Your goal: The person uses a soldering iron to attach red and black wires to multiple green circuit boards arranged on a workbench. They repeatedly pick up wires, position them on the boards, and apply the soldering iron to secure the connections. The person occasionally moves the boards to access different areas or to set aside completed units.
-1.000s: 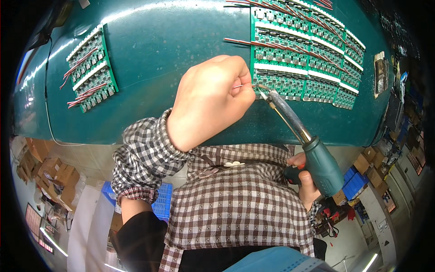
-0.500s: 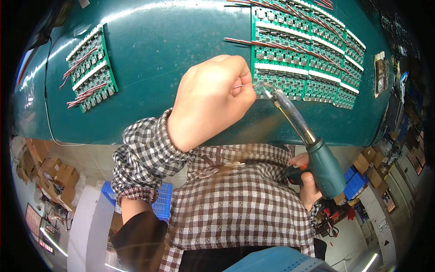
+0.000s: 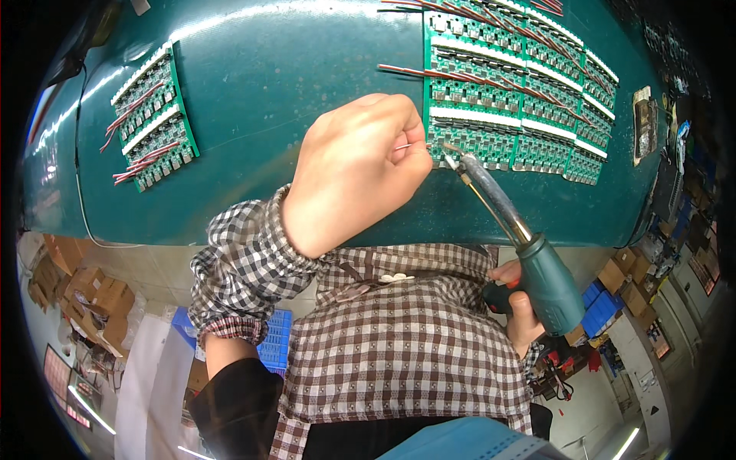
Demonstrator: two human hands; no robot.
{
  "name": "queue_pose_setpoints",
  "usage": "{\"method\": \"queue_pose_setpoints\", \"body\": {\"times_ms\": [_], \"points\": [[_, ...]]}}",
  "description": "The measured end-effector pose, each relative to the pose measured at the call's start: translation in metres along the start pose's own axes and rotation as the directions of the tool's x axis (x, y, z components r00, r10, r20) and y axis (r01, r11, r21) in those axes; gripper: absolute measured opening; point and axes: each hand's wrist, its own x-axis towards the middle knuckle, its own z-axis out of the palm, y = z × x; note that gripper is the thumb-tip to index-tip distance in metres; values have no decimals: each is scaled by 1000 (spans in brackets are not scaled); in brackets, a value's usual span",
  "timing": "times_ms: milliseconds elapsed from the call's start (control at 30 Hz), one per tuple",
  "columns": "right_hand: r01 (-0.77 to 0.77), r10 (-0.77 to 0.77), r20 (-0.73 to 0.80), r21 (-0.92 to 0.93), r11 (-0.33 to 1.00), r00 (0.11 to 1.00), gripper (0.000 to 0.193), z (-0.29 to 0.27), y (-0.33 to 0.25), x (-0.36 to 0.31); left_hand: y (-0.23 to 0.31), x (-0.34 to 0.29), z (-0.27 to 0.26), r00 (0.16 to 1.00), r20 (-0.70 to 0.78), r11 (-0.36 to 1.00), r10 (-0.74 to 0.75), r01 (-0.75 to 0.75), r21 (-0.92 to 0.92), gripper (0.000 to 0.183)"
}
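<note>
My left hand (image 3: 360, 169) is curled into a fist over the green table (image 3: 291, 84) and pinches a thin wire (image 3: 412, 146) whose end reaches the near edge of a large panel of green circuit boards (image 3: 506, 100). My right hand (image 3: 517, 307) grips the teal handle of a soldering iron (image 3: 529, 253). Its metal tip (image 3: 452, 159) touches the same near edge of the panel, just right of the wire. Red wires stick out from several rows of the panel.
A smaller panel of circuit boards (image 3: 153, 115) with red wires lies at the table's left. Cardboard boxes (image 3: 84, 291) stand on the floor at left, blue crates (image 3: 602, 307) at right. A dark cable (image 3: 80, 184) runs down the table's left side.
The soldering iron's tip has shifted slightly along the near edge of the board panel. My left hand has stayed in place with the wire.
</note>
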Motion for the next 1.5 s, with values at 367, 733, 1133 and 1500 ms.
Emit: {"method": "queue_pose_setpoints", "body": {"times_ms": [367, 733, 1133, 1500], "points": [[-3, 3, 3, -7, 1000, 1000, 47, -1, -2, 1, 3, -2, 1, 999, -26, 999, -35, 35, -1, 7], [-37, 32, 58, 83, 996, 998, 43, -4, -1, 0, 6, -9, 10, 989, -140, 999, -38, 40, 10, 10], [-84, 54, 147, 198, 977, 988, 36, -12, 5, -3, 9, -11, 14, 984, -174, 998, -48, 56, 38, 11], [-39, 7, 167, 191, 981, 986, 35, -9, 4, -1, 8, -13, 15, 980, -195, 998, -27, 37, 49, 10]]}}
